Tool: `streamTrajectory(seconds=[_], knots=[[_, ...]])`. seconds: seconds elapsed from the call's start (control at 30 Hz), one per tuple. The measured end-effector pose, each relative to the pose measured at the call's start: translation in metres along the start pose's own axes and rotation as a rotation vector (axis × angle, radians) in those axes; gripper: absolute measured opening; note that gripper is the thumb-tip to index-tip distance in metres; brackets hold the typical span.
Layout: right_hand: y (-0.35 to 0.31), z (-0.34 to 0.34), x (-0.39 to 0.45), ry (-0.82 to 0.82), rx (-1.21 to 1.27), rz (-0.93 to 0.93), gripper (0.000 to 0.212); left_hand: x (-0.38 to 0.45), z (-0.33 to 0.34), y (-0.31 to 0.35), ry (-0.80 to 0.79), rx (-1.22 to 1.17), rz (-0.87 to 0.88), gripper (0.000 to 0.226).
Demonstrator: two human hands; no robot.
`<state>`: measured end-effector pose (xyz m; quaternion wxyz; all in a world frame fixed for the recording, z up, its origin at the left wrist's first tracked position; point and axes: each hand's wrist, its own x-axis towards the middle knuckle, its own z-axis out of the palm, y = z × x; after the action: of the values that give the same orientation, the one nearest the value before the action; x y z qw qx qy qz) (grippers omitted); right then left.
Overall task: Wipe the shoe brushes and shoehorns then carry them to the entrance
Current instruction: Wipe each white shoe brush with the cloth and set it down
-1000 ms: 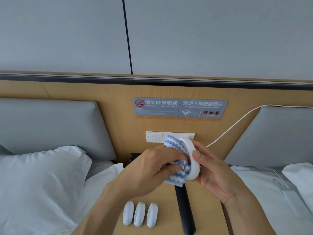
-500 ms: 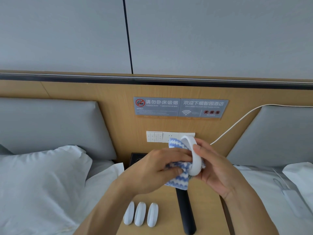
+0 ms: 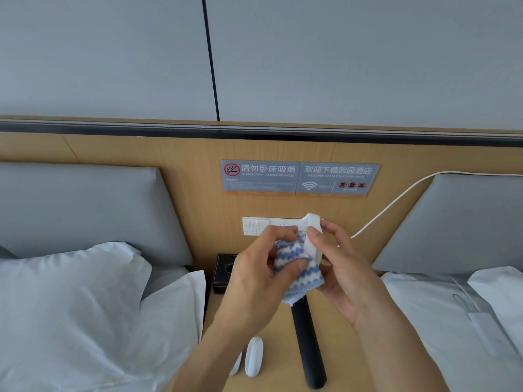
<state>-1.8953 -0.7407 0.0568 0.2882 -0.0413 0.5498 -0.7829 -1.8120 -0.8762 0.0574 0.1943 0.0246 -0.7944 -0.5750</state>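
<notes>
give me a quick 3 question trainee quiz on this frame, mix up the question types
1. True or false: the left hand grips the blue and white cloth.
2. Multiple choice: what does the right hand hold against the cloth? A) the black shoehorn B) a white shoe brush C) the tissue box
3. Short answer: where does the black shoehorn lie?

Key
1. True; its fingers curl round the cloth.
2. B; the white shoe brush is pinched between thumb and fingers. The tissue box sits at the back of the table.
3. On the wooden bedside table, right of the other white brushes.
</notes>
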Motion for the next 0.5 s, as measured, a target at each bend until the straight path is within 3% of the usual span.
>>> streamTrajectory(seconds=[0.1, 0.23, 0.5], knots=[[-0.001, 0.005, 0.002, 0.021, 0.034, -0.007, 0.069, -0.003, 0.005, 0.000, 0.045, 0.087, 0.080, 0.024], [0.000, 0.007, 0.004, 0.055, 0.064, 0.004, 0.065, -0.005, 0.005, 0.000, -0.011, 0.251, 0.118, 0.040], [0.009, 0.007, 0.003, 0.081, 0.063, 0.014, 0.072, -0.001, -0.007, -0.004, -0.076, 0.269, 0.085, 0.051]])
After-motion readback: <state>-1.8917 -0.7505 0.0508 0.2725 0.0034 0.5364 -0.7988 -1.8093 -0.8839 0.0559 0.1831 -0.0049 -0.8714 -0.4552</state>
